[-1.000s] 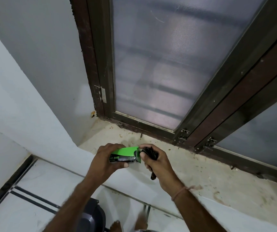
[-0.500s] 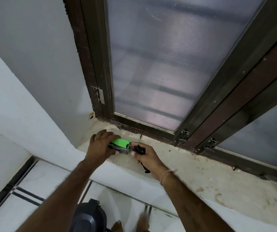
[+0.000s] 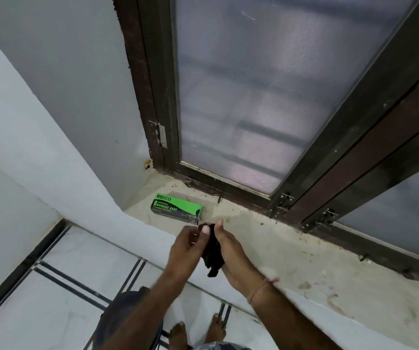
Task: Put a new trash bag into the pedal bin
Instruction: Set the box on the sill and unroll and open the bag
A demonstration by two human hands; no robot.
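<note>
Two-handed, holds a folded black bag [image 3: 212,253] just near the green box [image 3: 177,207] on the sill [image 3: 292,251]: left hand [image 3: 185,248] pinching its top, right hand [image 3: 231,253] curled round it.

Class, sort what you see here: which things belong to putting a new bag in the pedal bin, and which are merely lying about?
Job: folded black trash bag, pinched by left hand and right hand; green garbage-bag box on the sill; pedal bin on the tiled floor.
Just there: frosted window; window latches; wrist thread.
</note>
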